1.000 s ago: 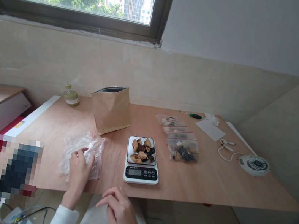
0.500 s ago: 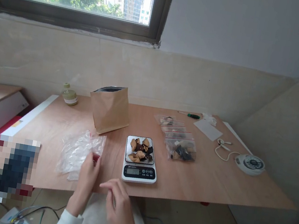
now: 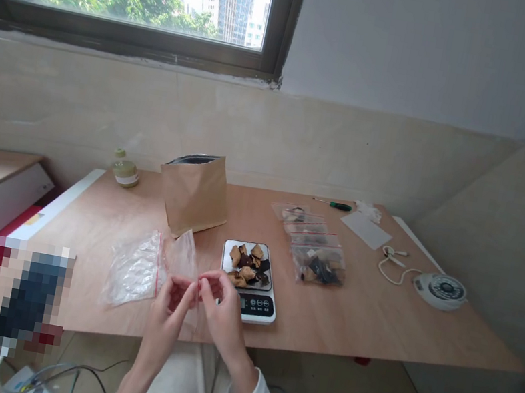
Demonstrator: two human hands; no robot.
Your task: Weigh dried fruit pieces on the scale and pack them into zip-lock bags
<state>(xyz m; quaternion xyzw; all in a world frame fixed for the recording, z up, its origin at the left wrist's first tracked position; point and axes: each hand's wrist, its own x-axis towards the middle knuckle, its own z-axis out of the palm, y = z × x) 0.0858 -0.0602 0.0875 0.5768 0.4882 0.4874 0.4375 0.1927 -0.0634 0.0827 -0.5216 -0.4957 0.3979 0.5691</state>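
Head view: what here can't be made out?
- Scale display: right hand covers part; digits too small.
- Clear zip bag mouth: behind the fingers of left hand and right hand, so open or sealed is unclear.
- Pixelated patch: blurred.
- Brown paper bag contents: hidden by its wall.
- Filled zip bags: contents too small.

Clear, red-striped zip bag [image 3: 184, 262], raised above table edge

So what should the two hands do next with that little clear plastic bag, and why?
Probably pull the small clear zip bag's mouth open: the left hand and right hand pinch its red-striped top, and the brown and dark pieces wait on the white digital scale beside them.
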